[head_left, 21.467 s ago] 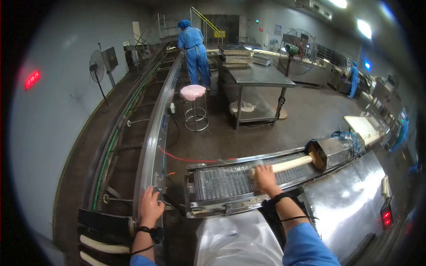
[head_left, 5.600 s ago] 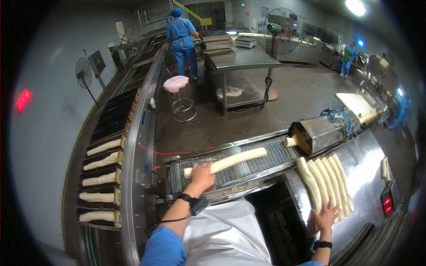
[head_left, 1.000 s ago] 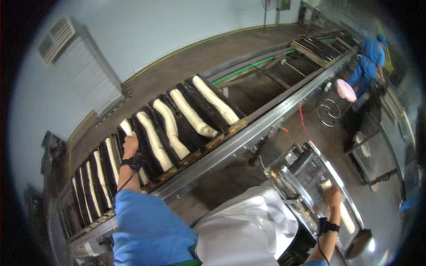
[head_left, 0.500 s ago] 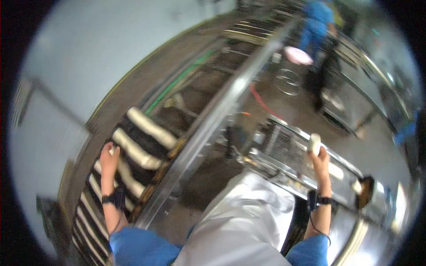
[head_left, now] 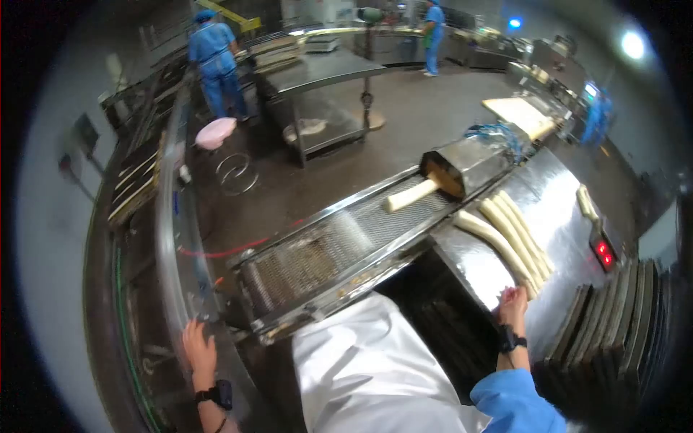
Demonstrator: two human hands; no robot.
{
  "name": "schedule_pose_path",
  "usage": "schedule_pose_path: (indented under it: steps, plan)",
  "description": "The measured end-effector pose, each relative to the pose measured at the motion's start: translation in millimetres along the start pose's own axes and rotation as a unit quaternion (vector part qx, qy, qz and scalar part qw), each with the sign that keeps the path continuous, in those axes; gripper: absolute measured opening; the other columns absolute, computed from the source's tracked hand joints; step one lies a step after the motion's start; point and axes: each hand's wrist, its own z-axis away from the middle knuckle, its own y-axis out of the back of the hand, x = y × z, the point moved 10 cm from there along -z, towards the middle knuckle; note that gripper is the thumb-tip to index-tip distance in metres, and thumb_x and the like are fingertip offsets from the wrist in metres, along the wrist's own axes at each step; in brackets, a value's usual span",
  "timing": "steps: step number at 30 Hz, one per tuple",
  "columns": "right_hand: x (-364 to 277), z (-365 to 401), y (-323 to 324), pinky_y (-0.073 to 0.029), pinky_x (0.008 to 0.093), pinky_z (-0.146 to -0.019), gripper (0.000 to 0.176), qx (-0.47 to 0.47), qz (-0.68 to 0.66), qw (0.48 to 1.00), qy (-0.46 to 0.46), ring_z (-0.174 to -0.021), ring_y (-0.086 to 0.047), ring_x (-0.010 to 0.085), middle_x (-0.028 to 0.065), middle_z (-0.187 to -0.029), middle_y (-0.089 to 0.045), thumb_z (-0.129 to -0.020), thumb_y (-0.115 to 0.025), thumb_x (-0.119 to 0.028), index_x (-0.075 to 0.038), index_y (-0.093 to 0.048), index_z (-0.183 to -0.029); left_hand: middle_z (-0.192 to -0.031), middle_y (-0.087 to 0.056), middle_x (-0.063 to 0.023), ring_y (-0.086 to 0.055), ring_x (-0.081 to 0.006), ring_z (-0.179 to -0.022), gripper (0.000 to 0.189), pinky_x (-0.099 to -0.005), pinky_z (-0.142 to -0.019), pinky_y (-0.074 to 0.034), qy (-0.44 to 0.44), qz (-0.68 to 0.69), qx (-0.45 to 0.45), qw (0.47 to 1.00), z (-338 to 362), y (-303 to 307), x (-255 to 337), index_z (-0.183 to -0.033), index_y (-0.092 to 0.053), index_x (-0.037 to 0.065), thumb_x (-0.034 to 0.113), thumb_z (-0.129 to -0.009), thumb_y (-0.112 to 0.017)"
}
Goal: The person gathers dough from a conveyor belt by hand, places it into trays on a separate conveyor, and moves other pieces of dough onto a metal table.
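Observation:
My left hand [head_left: 198,348] is open with its fingers stretched out, beside the long metal rail [head_left: 170,252] on the left. My right hand [head_left: 512,306] is low over the steel table [head_left: 480,267], fingers curled together, right at the near ends of several long pale dough rolls [head_left: 505,234] lying side by side. I cannot tell what is inside its fingers. Another dough roll [head_left: 411,196] lies on the mesh conveyor [head_left: 325,252], its far end at the dark opening of a metal housing [head_left: 480,162].
A shorter dough piece [head_left: 586,202] lies near a scale with a red display [head_left: 604,252]. Dark trays [head_left: 606,317] stand stacked upright at right. A person in blue [head_left: 215,65] stands at back left by a steel workbench [head_left: 325,72]; another person [head_left: 433,40] is farther off.
The view has swung right, from the tray of dough strips to the steel table. My left hand has left the strips; my right hand has moved from above the conveyor to the rolls.

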Motion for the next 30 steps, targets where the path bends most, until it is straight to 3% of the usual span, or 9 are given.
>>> schedule_pose_path:
  steps: [4,6,10,12,14,16,21,24,30]
  plan:
    - [-1,-8,26,-0.055,0.0273,-0.058,0.015,-0.051,0.066,0.997,0.002,-0.066,-0.060,0.0206,0.0058,-0.071,-0.054,-0.089,-0.055,-0.014,-0.004,-0.051,-0.078,-0.138,-0.046,-0.0193,-0.041,-0.0370,-0.130,0.035,-0.0454,-0.108,-0.033,-0.031,-0.059,-0.001,0.998,-22,11,9,-0.111,-0.060,-0.002,-0.002,-0.076,-0.063]
    - [0,0,6,-0.051,0.0278,-0.048,0.014,-0.015,0.091,0.995,0.030,-0.058,-0.056,0.0186,0.0058,-0.069,-0.053,-0.088,-0.056,-0.013,-0.005,-0.051,-0.078,-0.138,-0.046,-0.0196,-0.041,-0.0388,-0.128,0.033,-0.0454,-0.108,-0.034,0.081,0.012,0.041,0.996,-27,23,-7,-0.109,-0.060,-0.003,-0.002,-0.076,-0.061]
    - [49,-16,-89,-0.042,0.0262,-0.036,0.007,-0.112,0.122,0.986,0.013,-0.043,-0.046,0.0128,0.0051,-0.063,-0.049,-0.085,-0.050,-0.004,-0.006,-0.050,-0.091,-0.136,-0.047,-0.0193,-0.043,-0.0377,-0.126,0.029,-0.0438,-0.105,-0.037,0.032,-0.027,0.069,0.997,-23,3,-9,-0.106,-0.061,-0.003,0.001,-0.077,-0.060]
    - [85,16,-166,-0.050,0.0308,-0.054,0.023,-0.194,0.299,0.932,0.059,-0.065,-0.061,0.0193,0.0088,-0.077,-0.059,-0.083,-0.058,-0.008,-0.006,-0.056,-0.106,-0.135,-0.047,-0.0194,-0.044,-0.0379,-0.125,0.029,-0.0438,-0.104,-0.037,0.040,-0.010,0.072,0.997,-25,8,-4,-0.106,-0.061,-0.002,0.001,-0.077,-0.059]
    - [92,81,-254,-0.051,0.0375,-0.077,0.028,-0.325,0.448,0.776,0.301,-0.086,-0.063,0.0260,0.0121,-0.090,-0.063,-0.076,-0.065,-0.014,-0.002,-0.061,-0.101,-0.135,-0.047,-0.0194,-0.045,-0.0382,-0.124,0.029,-0.0438,-0.104,-0.038,0.051,0.008,0.076,0.996,-10,0,15,-0.106,-0.061,-0.002,0.001,-0.077,-0.059]
    - [128,153,-325,-0.050,0.0383,-0.082,0.035,-0.437,0.426,0.708,0.356,-0.097,-0.062,0.0304,0.0154,-0.103,-0.062,-0.073,-0.067,-0.012,-0.002,-0.060,-0.106,-0.132,-0.049,-0.0197,-0.046,-0.0393,-0.122,0.028,-0.0443,-0.103,-0.039,0.057,-0.023,0.078,0.995,-14,8,20,-0.104,-0.062,-0.002,0.002,-0.076,-0.060]
    - [232,275,-410,-0.042,0.0416,-0.095,0.044,-0.537,0.585,0.296,0.531,-0.108,-0.057,0.0304,0.0118,-0.110,-0.060,-0.069,-0.068,-0.010,-0.009,-0.061,-0.112,-0.132,-0.049,-0.0190,-0.044,-0.0379,-0.124,0.031,-0.0455,-0.104,-0.036,0.041,-0.046,0.076,0.995,-16,5,20,-0.103,-0.061,-0.003,0.005,-0.074,-0.063]
    - [249,291,-407,-0.040,0.0427,-0.094,0.037,-0.522,0.620,0.236,0.536,-0.106,-0.057,0.0281,0.0095,-0.107,-0.060,-0.069,-0.069,-0.013,-0.012,-0.063,-0.105,-0.132,-0.049,-0.0185,-0.045,-0.0376,-0.123,0.031,-0.0448,-0.104,-0.037,0.044,-0.033,0.077,0.996,-19,6,26,-0.103,-0.061,-0.004,0.004,-0.073,-0.063]
    - [222,276,-400,-0.043,0.0425,-0.089,0.027,-0.546,0.594,0.304,0.506,-0.100,-0.059,0.0277,0.0079,-0.095,-0.062,-0.066,-0.071,-0.013,-0.013,-0.065,-0.093,-0.131,-0.050,-0.0186,-0.046,-0.0364,-0.124,0.029,-0.0430,-0.104,-0.038,0.087,-0.041,0.065,0.993,-17,24,41,-0.103,-0.062,-0.003,0.004,-0.075,-0.062]
